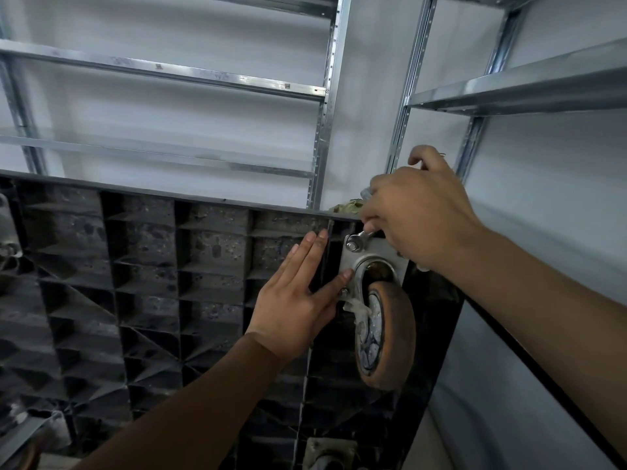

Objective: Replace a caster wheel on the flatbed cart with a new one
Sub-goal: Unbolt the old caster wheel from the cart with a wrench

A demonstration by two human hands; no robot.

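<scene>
**Right grip on the wrench, left hand flat on the cart**

Curled round the handle of a metal wrench [362, 236], the right hand [415, 218] holds it tight, with the wrench's open end set on the upper left bolt [352, 246] of the caster's mounting plate [383, 254]. The left hand [298, 300] grips nothing: its fingers lie straight and flat against the ribbed black underside of the flatbed cart [152, 273], which stands tipped up on edge, and its thumb reaches across to the left edge of the plate, just above the lower left bolt [343, 293].

The caster wheel [390, 337] sits near the cart's upper right corner, bolted to the underside. Its tyre is worn and orange-brown, its hub grey metal, and it hangs below the plate's swivel ring with its tread facing right.

A second mounting plate [330, 451] shows at the bottom edge, partly cut off. Another caster [8, 232] is partly in view at the far left. Behind the cart stand bare metal shelving racks [325, 106] against a white wall [556, 184]. Something crumpled and greenish [346, 207] pokes above the cart's top edge beside the right hand; what it is cannot be told.
</scene>
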